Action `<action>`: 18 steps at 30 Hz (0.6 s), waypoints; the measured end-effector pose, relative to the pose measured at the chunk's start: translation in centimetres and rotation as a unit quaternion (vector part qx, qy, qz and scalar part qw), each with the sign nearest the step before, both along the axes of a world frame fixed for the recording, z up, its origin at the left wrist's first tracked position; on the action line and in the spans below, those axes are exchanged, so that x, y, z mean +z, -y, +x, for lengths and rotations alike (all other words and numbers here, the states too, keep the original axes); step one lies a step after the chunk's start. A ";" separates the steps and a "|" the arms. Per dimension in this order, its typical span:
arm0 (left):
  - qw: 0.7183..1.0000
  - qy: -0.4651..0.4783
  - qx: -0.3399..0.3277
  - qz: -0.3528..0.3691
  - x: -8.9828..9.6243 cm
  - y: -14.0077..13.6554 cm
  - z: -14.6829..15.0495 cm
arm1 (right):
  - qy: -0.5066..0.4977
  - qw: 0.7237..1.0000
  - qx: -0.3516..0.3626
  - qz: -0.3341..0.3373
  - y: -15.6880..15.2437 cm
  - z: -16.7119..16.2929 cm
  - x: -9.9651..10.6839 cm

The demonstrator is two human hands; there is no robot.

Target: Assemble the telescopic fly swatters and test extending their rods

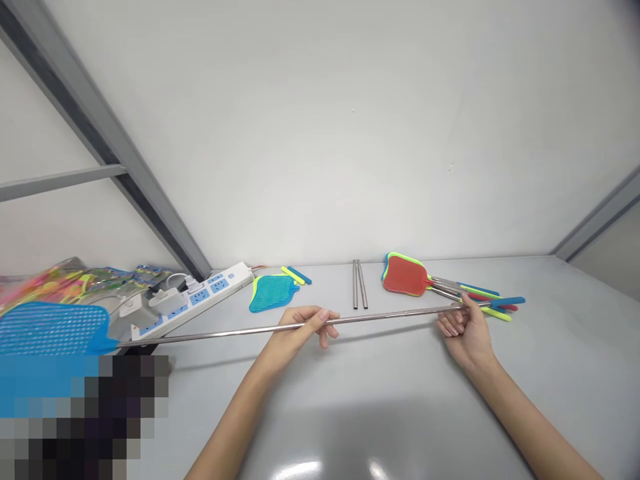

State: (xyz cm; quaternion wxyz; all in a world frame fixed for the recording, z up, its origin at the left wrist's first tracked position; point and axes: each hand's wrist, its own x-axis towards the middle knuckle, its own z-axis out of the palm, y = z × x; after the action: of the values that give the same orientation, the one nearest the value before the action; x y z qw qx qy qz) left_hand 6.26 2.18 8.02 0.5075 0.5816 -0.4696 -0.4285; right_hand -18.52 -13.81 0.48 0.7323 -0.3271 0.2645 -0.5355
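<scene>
We grip the blue swatter point(260, 330) with our left hand point(306, 326) and right hand point(467, 331) well apart, probably steadying its long rod over the table point(370, 380)

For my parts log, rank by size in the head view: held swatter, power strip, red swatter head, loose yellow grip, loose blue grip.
1. Held swatter, clearly longest
2. Power strip
3. Red swatter head
4. Loose yellow grip and loose blue grip: too alike to rank
</scene>
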 end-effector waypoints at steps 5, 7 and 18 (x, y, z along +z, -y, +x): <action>1.000 -0.014 -0.027 -0.001 -0.9 0.2 -0.8 | -0.008 0.993 0.120 0.003 -1.9 1.3 0.7; 0.999 -0.016 -0.043 0.002 -1.5 0.4 -1.7 | -0.041 0.984 0.173 0.001 -3.1 2.2 1.0; 0.992 -0.063 -0.102 0.024 -2.0 0.6 -3.7 | -0.031 0.961 0.270 0.045 -3.9 2.2 1.2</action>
State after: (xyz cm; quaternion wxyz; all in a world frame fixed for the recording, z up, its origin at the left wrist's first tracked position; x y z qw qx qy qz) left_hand 2.55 1.57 6.01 0.4751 0.5147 -0.4836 -0.5249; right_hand -16.29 -9.93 1.67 0.8550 -0.3697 0.2129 -0.2949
